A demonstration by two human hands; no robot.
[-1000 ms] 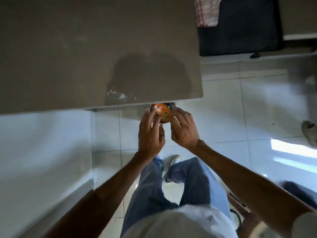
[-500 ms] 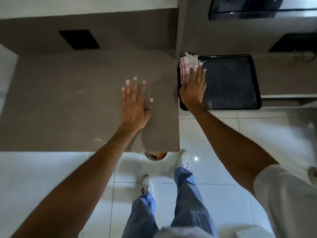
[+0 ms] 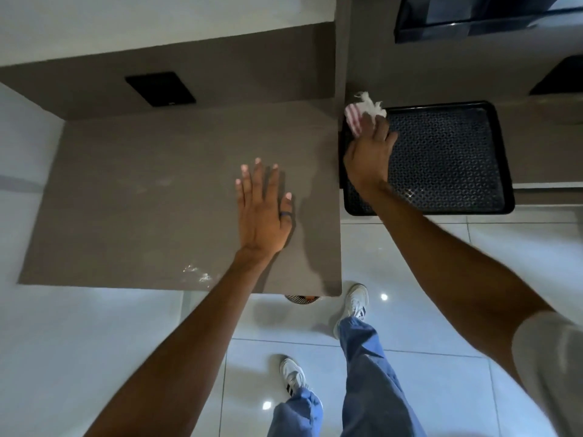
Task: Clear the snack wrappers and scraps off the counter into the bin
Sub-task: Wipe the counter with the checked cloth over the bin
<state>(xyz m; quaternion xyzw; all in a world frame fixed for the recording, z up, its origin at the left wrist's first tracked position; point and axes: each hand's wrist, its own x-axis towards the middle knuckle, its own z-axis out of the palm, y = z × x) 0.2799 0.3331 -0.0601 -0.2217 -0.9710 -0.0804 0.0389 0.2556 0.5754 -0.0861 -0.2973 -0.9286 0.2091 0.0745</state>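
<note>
My left hand (image 3: 263, 212) lies flat on the brown counter (image 3: 142, 190), fingers spread, holding nothing. My right hand (image 3: 369, 152) reaches over the left end of a black perforated tray (image 3: 448, 159) and its fingers close on a red-and-white checked cloth (image 3: 362, 113), which lifts off the tray's far left corner. The bin (image 3: 303, 298) shows only as a sliver of rim with something orange inside, under the counter's front edge. A few small shiny scraps (image 3: 197, 272) lie near the counter's front edge, left of my left forearm.
A black plate (image 3: 159, 88) is set in the wall behind the counter. A dark appliance (image 3: 473, 17) sits above the tray on the right. My legs and white shoes (image 3: 356, 301) stand on the pale tiled floor in front of the bin.
One second ago both hands held an orange wrapper over the bin. Since then the left hand has come to rest on the counter and the right hand has gripped the checked cloth.
</note>
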